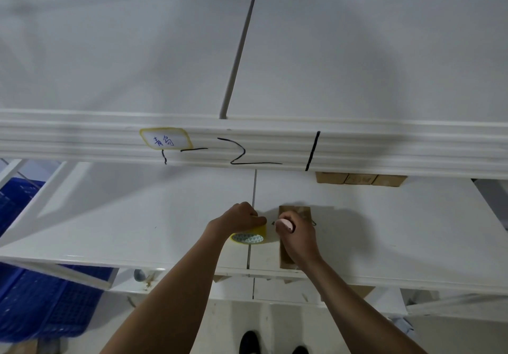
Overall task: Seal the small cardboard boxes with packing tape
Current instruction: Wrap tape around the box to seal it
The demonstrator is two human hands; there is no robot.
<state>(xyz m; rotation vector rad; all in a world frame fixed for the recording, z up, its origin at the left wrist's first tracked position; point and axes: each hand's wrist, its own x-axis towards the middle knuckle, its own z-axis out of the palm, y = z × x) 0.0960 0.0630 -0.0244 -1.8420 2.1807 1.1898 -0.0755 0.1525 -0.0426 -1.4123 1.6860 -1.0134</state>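
A yellowish roll of packing tape (249, 236) stands on the white shelf (137, 216) near the middle seam. My left hand (242, 217) grips the roll from above. To its right lies a long brown cardboard box (298, 212), partly hidden under my right hand (298, 239). That hand curls round a small pink-white object (284, 225), perhaps a cutter; I cannot tell exactly what it is. A dark mark or string shows at the box's right side.
An upper shelf edge (357, 144) with a yellow-rimmed label and black marker strokes overhangs the work shelf. Three brown boxes (360, 180) sit at the back right under it. Blue plastic crates (41, 298) stand at the lower left. My shoes show on the floor below.
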